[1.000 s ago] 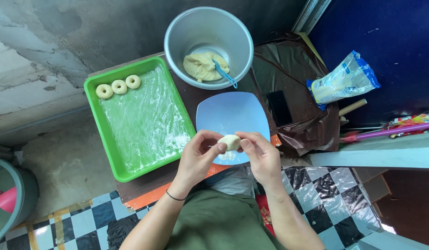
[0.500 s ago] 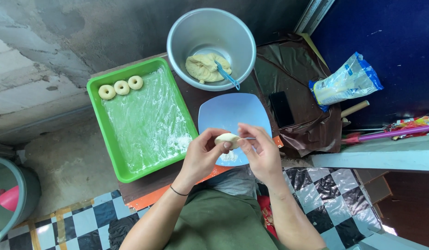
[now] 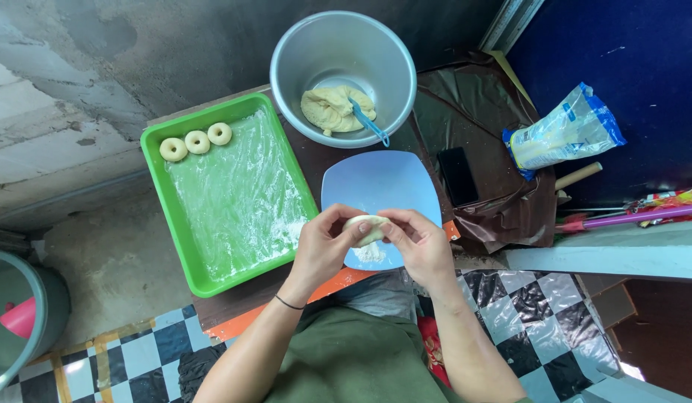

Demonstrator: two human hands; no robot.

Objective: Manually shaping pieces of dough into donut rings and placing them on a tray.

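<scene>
1. Dough work is at an early stage, judging by the green tray (image 3: 183,254): only three dough rings (image 3: 197,141) sit in a row along its far left corner, and the rest of its floured, film-lined floor carries nothing.
2. Both hands meet over the light blue plate (image 3: 379,183), which lies between the tray and a dark sheet (image 3: 480,112) covering the right side of the table.
3. Left hand (image 3: 323,246) and right hand (image 3: 421,242) share one small dough piece (image 3: 365,227); the fingertips of both pinch it from opposite sides, thumbs on top, so it hangs just above the plate, not resting on it.
4. Whether this piece already has a hole cannot be told; the fingers cover its middle. It looks like a flattened lump under shaping, so I judge it unfinished.
5. A little loose flour (image 3: 370,254) lies on the plate's near edge, under the hands.
6. A good lump of raw dough (image 3: 332,108) remains in the metal bowl (image 3: 301,67) with a blue spoon (image 3: 370,123) stuck in it, so much shaping appears left.
7. A flour bag (image 3: 566,138), a wooden handle (image 3: 577,176) and a black phone (image 3: 458,175) lie to the right, untouched.
</scene>
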